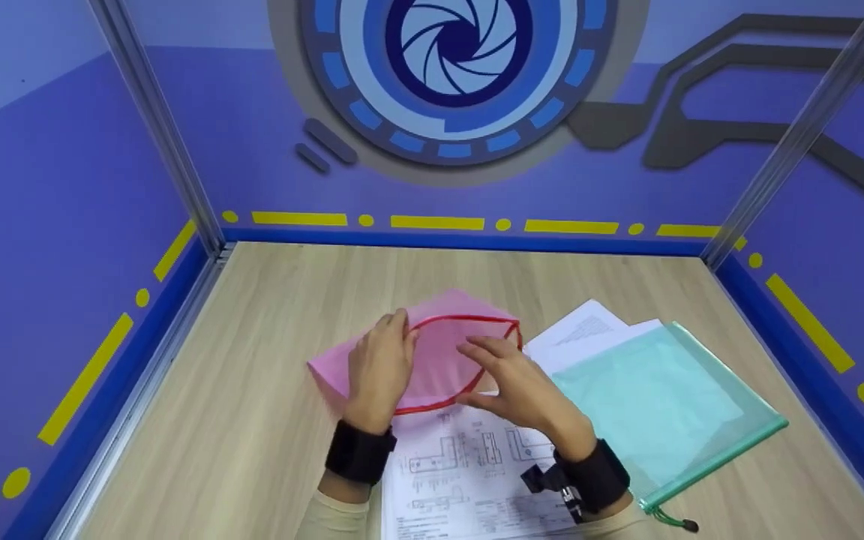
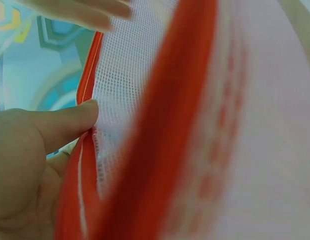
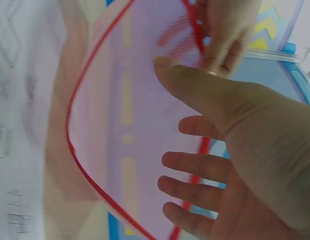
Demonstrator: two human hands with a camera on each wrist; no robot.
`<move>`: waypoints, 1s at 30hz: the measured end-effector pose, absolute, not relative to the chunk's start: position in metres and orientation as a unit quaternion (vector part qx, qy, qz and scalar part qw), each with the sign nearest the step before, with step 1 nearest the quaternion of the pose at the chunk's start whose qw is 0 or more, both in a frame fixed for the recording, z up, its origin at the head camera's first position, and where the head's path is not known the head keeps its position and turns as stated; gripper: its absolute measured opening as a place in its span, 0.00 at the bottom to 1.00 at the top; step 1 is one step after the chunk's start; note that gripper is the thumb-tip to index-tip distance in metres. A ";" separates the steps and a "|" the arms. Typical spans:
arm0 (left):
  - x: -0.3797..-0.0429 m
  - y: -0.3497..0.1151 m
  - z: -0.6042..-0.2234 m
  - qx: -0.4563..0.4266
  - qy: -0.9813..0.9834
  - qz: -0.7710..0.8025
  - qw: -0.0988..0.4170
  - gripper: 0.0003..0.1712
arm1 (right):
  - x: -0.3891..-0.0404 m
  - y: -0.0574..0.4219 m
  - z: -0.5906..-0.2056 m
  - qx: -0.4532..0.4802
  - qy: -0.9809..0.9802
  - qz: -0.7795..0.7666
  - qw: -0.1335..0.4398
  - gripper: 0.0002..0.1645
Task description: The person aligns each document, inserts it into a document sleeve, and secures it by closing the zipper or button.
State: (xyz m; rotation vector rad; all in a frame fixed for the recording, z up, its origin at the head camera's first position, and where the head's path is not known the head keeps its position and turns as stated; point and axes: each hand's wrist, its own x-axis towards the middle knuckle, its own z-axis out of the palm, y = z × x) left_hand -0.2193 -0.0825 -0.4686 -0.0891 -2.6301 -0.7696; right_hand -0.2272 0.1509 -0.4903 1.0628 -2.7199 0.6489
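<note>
A pink mesh pouch (image 1: 443, 360) with a red zipper edge (image 1: 432, 409) is in the middle of the desk (image 1: 199, 442), and its mouth stands open toward the near side. The left hand (image 1: 381, 364) is at the left part of this mouth and pinches the far red edge: in the left wrist view the thumb lies on the white-looking mesh of the inner side, and other fingers are behind the edge. The right hand (image 1: 520, 382) is at the right end of the mouth, with its fingers spread and the thumb apart from them; it pinches nothing, and whether its fingertips touch the pouch I cannot tell. Each wrist wears a black band, the left band (image 1: 361, 454) and the right band (image 1: 597, 476). On the near side of the pouch, between the forearms, lies a printed sheet (image 1: 432, 487) with technical drawings and small text. To the right, a green pouch (image 1: 649, 405) lies flat and slanted, its green cord (image 1: 670, 517) at the near corner ending in a dark bead. White papers (image 1: 578, 330) come out past its far left side; whether they are inside it or under it, I cannot tell. Behind the desk stands a blue-purple wall (image 1: 252, 150) with yellow dashes along its lower part.
</note>
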 end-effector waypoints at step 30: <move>-0.223 -0.118 -0.466 0.091 -0.931 -0.293 0.199 0.08 | -0.233 0.149 -0.531 0.219 -0.960 0.095 -0.147 0.38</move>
